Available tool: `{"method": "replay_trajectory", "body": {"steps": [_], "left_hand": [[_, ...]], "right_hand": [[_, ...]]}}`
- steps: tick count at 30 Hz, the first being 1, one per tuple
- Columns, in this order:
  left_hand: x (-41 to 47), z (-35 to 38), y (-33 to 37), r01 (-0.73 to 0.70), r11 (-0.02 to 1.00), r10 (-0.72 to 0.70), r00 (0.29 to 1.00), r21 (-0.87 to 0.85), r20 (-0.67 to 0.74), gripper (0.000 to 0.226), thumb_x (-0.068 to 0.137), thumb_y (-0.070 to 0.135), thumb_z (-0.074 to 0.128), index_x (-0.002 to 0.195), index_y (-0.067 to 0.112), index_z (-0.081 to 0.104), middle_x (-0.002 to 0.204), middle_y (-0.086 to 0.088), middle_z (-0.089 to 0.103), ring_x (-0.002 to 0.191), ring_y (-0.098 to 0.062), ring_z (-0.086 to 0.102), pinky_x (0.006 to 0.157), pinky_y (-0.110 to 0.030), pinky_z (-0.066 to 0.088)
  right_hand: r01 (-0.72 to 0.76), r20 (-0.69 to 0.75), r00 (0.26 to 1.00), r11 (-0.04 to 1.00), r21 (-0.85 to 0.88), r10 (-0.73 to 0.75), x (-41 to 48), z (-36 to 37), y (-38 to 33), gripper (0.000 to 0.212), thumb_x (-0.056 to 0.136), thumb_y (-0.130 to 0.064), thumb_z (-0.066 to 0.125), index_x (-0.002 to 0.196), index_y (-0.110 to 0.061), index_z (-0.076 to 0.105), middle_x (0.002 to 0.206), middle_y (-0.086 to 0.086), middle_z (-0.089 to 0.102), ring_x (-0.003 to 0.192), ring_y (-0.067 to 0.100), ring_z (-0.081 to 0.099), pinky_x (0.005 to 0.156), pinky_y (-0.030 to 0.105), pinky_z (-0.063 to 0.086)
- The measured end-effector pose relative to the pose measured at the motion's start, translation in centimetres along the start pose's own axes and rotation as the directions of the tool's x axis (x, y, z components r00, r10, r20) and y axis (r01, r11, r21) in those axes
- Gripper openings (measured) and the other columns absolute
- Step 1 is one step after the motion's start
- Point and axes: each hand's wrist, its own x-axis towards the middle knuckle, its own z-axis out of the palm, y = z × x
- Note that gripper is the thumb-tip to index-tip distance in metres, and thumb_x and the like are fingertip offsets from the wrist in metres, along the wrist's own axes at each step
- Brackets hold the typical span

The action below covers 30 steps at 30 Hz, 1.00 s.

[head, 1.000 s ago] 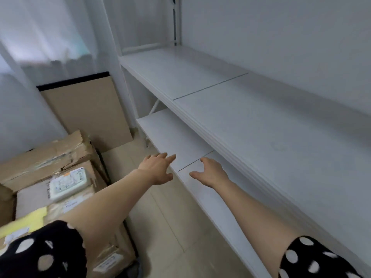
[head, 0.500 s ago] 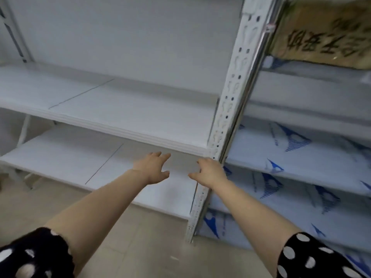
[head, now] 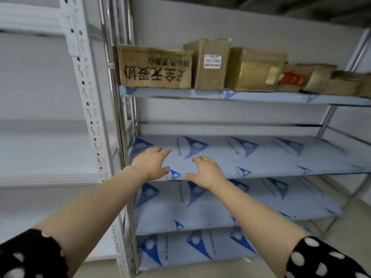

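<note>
Both my arms stretch forward toward a metal shelf rack. My left hand and my right hand hover side by side in front of the middle shelf, which is wrapped in pale film with blue triangle logos. Fingers of both hands are spread and loosely bent, and neither holds anything. Whether they touch the shelf's front edge I cannot tell. On the shelf above stands a row of several brown cardboard boxes, the leftmost with large black characters printed upside down, beside it a taller box with a white label.
A white perforated upright post separates this rack from a white shelf unit on the left. Two more film-wrapped shelves lie below the middle one. A chrome post stands at the right, with tiled floor beyond.
The view has swung right, from the white shelves and floor boxes to the film-wrapped rack with boxes. My hands stay extended and empty in front of me.
</note>
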Motion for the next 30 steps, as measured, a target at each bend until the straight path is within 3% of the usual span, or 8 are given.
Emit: {"method": "replay_trajectory", "body": {"steps": [8, 14, 19, 24, 30], "left_hand": [[3.8, -7.1, 7.1, 0.018, 0.996, 0.003, 0.971, 0.084, -0.24, 0.073, 0.093, 0.04, 0.052, 0.153, 0.021, 0.013, 0.153, -0.006, 0.028, 0.139, -0.026, 0.029, 0.109, -0.037, 0.034], [5.2, -12.9, 5.4, 0.133, 0.978, -0.059, 0.913, 0.158, -0.405, 0.08, 0.09, 0.041, 0.056, 0.153, 0.016, 0.013, 0.151, -0.007, 0.033, 0.137, -0.027, 0.033, 0.109, -0.04, 0.035], [6.4, -16.8, 1.8, 0.196, 0.946, -0.038, 0.86, 0.259, -0.51, 0.085, 0.089, 0.042, 0.059, 0.152, 0.012, 0.01, 0.155, -0.008, 0.025, 0.142, -0.025, 0.024, 0.116, -0.037, 0.021], [8.8, -18.9, -2.9, 0.27, 0.922, -0.057, 0.805, 0.278, -0.591, 0.1, 0.08, 0.048, 0.063, 0.151, 0.01, 0.005, 0.154, -0.011, 0.021, 0.143, -0.027, 0.018, 0.12, -0.043, 0.012], [11.1, -18.8, -7.8, 0.344, 0.858, -0.094, 0.836, 0.382, -0.541, 0.132, 0.071, 0.064, 0.068, 0.146, 0.005, -0.024, 0.157, -0.018, -0.006, 0.147, -0.032, -0.005, 0.119, -0.049, 0.001]], "right_hand": [[0.134, -0.165, 0.977, 0.99, -0.031, -0.138, 1.3, -9.2, 5.0, 0.068, 0.09, -0.04, 0.058, 0.147, -0.014, 0.031, 0.15, 0.009, 0.033, 0.137, 0.028, 0.031, 0.109, 0.034, 0.029], [0.29, -0.308, 0.898, 0.95, -0.119, -0.313, 4.5, -14.9, 1.5, 0.072, 0.088, -0.041, 0.061, 0.147, -0.016, 0.029, 0.149, 0.008, 0.033, 0.137, 0.027, 0.03, 0.111, 0.035, 0.026], [0.324, -0.448, 0.795, 0.911, -0.256, -0.409, 7.9, -18.1, -2.2, 0.079, 0.083, -0.041, 0.068, 0.146, -0.015, 0.027, 0.149, 0.007, 0.033, 0.138, 0.026, 0.029, 0.116, 0.04, 0.021], [0.296, -0.454, 0.756, 0.865, -0.405, -0.471, 12.1, -20.2, -4.7, 0.105, 0.08, -0.04, 0.072, 0.152, -0.01, 0.0, 0.16, 0.011, 0.005, 0.147, 0.026, 0.003, 0.118, 0.041, -0.002], [0.241, -0.433, 0.768, 0.839, -0.488, -0.472, 16.5, -20.0, -7.1, 0.136, 0.067, -0.05, 0.08, 0.147, -0.015, -0.025, 0.157, 0.015, -0.021, 0.145, 0.031, -0.019, 0.113, 0.048, -0.015]]}}
